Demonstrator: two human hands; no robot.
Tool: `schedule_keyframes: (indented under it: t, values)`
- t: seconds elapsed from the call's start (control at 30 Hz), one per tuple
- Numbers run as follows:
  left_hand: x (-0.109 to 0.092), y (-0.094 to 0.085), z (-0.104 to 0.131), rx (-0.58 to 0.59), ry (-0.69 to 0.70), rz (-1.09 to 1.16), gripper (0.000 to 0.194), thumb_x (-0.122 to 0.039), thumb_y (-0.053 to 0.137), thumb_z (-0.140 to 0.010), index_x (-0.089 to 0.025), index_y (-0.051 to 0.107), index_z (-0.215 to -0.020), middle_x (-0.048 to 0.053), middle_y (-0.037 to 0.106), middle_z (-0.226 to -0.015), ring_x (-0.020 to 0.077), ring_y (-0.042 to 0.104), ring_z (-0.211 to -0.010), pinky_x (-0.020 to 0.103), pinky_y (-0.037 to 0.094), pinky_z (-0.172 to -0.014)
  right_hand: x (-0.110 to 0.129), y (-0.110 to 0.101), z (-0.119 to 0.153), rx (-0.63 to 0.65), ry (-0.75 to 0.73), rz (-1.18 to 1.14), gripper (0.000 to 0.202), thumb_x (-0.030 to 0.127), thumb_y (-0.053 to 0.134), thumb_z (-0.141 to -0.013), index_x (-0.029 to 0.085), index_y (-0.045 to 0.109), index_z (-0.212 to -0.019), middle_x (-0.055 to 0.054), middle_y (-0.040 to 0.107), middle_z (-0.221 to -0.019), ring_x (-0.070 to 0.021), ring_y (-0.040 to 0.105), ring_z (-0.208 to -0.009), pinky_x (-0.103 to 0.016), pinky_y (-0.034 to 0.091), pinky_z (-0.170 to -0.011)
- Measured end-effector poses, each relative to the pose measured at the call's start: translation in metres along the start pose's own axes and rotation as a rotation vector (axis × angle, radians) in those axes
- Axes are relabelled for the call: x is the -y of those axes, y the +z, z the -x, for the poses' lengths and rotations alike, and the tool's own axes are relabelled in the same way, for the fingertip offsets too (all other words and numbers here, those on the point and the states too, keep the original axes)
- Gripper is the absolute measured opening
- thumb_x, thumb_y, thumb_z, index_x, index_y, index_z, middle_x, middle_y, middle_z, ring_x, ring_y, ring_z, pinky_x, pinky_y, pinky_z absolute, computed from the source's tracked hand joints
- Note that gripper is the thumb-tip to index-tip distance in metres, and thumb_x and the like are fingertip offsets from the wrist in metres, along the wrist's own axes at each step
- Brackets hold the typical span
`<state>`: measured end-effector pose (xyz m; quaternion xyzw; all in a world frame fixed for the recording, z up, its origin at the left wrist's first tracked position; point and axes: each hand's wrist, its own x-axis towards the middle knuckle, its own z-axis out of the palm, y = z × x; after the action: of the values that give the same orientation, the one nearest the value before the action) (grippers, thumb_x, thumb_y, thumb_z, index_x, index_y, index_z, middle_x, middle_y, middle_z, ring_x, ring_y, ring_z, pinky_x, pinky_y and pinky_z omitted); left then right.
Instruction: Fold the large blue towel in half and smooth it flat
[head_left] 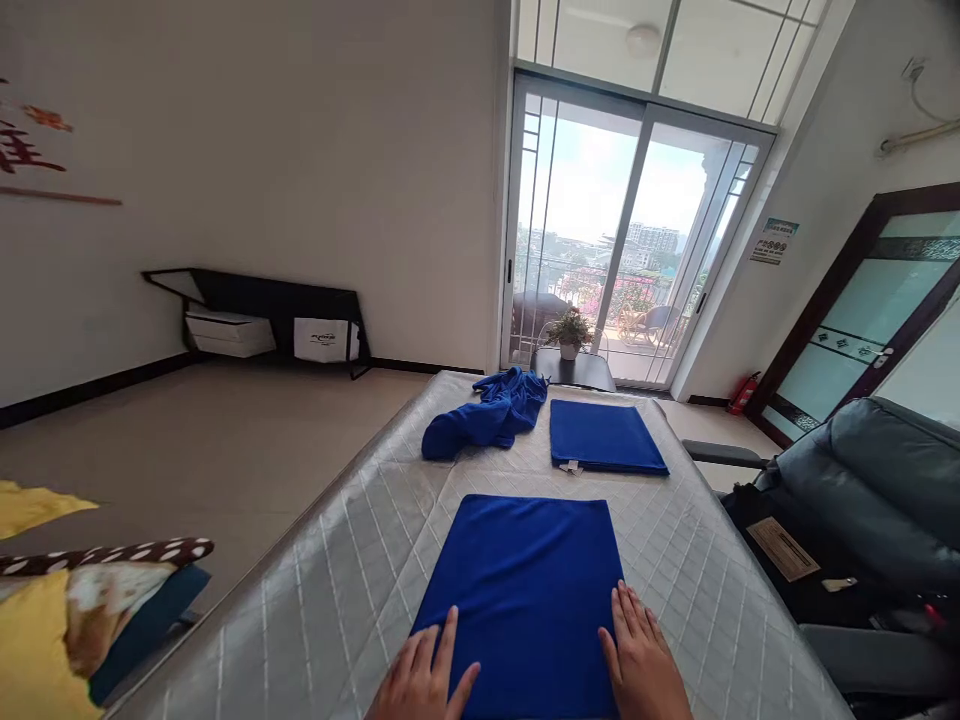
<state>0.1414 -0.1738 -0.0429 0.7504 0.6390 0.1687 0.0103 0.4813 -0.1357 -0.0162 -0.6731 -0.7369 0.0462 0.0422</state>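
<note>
A blue cloth (536, 600), folded into a flat rectangle with faint wrinkles, lies on the silver quilted surface (337, 560) in front of me. My left hand (426, 670) rests on its lower left edge, fingers spread. At the right edge my right hand (641, 650) lies with fingers extended and thumb apart, touching the cloth. Neither hand grips anything. Farther back sits a second folded blue cloth (604, 436) with a white tag at its near edge. To its left is a crumpled blue cloth (491, 412).
A potted plant (569, 332) stands on a dark chair beyond the far end. Colourful fabrics (112, 620) are at the lower left. A dark leather armchair (862, 500) stands close on the right. A low black shelf (274, 310) is against the wall.
</note>
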Motion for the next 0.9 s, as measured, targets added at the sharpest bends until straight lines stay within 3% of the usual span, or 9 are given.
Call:
schedule_keyframes:
  t: [0.1, 0.2, 0.27, 0.33, 0.43, 0.57, 0.67, 0.77, 0.9]
  values:
    - [-0.049, -0.001, -0.032, 0.105, 0.309, 0.035, 0.064, -0.053, 0.053, -0.099, -0.023, 0.052, -0.155, 0.011, 0.071, -0.142, 0.0283, 0.067, -0.128, 0.038, 0.056, -0.106, 0.009, -0.003, -0.014, 0.032, -0.02, -0.028, 0.068, 0.051, 0.025, -0.107, 0.011, 0.037, -0.161, -0.008, 0.026, -0.169, -0.0274, 0.025, -0.158, -0.048, 0.026, -0.129]
    - [-0.101, 0.005, -0.067, 0.171, 0.588, 0.128, 0.07, -0.058, 0.054, -0.099, -0.024, 0.044, -0.159, 0.009, 0.057, -0.157, 0.0266, 0.057, -0.142, 0.037, 0.047, -0.117, 0.005, 0.011, -0.019, 0.079, -0.027, -0.015, 0.069, 0.052, 0.027, -0.107, 0.01, 0.037, -0.162, -0.01, 0.024, -0.169, -0.0284, 0.024, -0.157, -0.048, 0.026, -0.129]
    - [-0.123, 0.013, -0.083, 0.151, 0.63, 0.158, 0.073, -0.062, 0.047, -0.101, -0.024, 0.036, -0.163, 0.008, 0.047, -0.164, 0.0265, 0.049, -0.149, 0.04, 0.042, -0.122, -0.002, 0.023, -0.02, 0.09, -0.036, -0.011, 0.07, 0.054, 0.029, -0.107, 0.011, 0.038, -0.162, -0.01, 0.024, -0.169, -0.0294, 0.024, -0.157, -0.049, 0.027, -0.128]
    - [-0.13, 0.024, -0.09, 0.104, 0.609, 0.139, 0.075, -0.063, 0.041, -0.103, -0.024, 0.028, -0.165, 0.008, 0.042, -0.167, 0.0263, 0.044, -0.152, 0.042, 0.04, -0.123, -0.01, 0.032, -0.022, 0.095, -0.049, -0.03, 0.071, 0.057, 0.03, -0.106, 0.013, 0.039, -0.161, -0.009, 0.024, -0.168, -0.0306, 0.024, -0.157, -0.05, 0.028, -0.128]
    - [-0.112, 0.045, -0.087, 0.011, 0.548, 0.07, 0.076, -0.062, 0.039, -0.104, -0.027, 0.016, -0.167, 0.007, 0.041, -0.168, 0.0245, 0.044, -0.152, 0.04, 0.041, -0.122, -0.018, 0.042, -0.024, 0.104, -0.063, -0.071, 0.075, 0.063, 0.027, -0.106, 0.015, 0.037, -0.162, -0.008, 0.022, -0.169, -0.031, 0.023, -0.157, -0.05, 0.029, -0.128]
    - [-0.057, 0.065, -0.069, -0.055, 0.325, -0.023, 0.076, -0.061, 0.039, -0.104, -0.029, 0.009, -0.166, 0.005, 0.041, -0.168, 0.025, 0.045, -0.151, 0.042, 0.041, -0.122, -0.02, 0.045, -0.026, 0.107, -0.051, -0.107, 0.076, 0.065, 0.025, -0.105, 0.017, 0.033, -0.164, -0.005, 0.019, -0.17, -0.0306, 0.021, -0.157, -0.051, 0.028, -0.128]
    - [-0.007, 0.065, -0.051, -0.025, 0.075, -0.077, 0.076, -0.065, 0.034, -0.103, -0.025, 0.014, -0.165, 0.008, 0.037, -0.169, 0.0293, 0.044, -0.152, 0.05, 0.04, -0.122, -0.016, 0.039, -0.025, 0.139, -0.034, -0.118, 0.075, 0.063, 0.024, -0.105, 0.017, 0.031, -0.164, -0.004, 0.017, -0.17, -0.0297, 0.018, -0.158, -0.05, 0.025, -0.129]
    - [0.031, 0.058, -0.033, 0.0, -0.021, -0.083, 0.073, -0.064, 0.029, -0.104, -0.025, 0.018, -0.165, 0.008, 0.036, -0.17, 0.0299, 0.039, -0.155, 0.053, 0.039, -0.122, -0.006, 0.027, -0.022, 0.167, -0.013, -0.11, 0.074, 0.059, 0.023, -0.106, 0.015, 0.028, -0.165, -0.004, 0.014, -0.17, -0.0281, 0.016, -0.159, -0.05, 0.022, -0.13]
    - [0.047, 0.054, -0.023, 0.004, -0.011, -0.067, 0.072, -0.067, 0.031, -0.101, -0.031, 0.028, -0.164, 0.005, 0.044, -0.167, 0.0287, 0.041, -0.154, 0.05, 0.042, -0.12, 0.003, 0.008, -0.018, 0.183, 0.032, -0.087, 0.074, 0.057, 0.025, -0.105, 0.012, 0.028, -0.165, -0.004, 0.016, -0.17, -0.0271, 0.017, -0.159, -0.047, 0.022, -0.13]
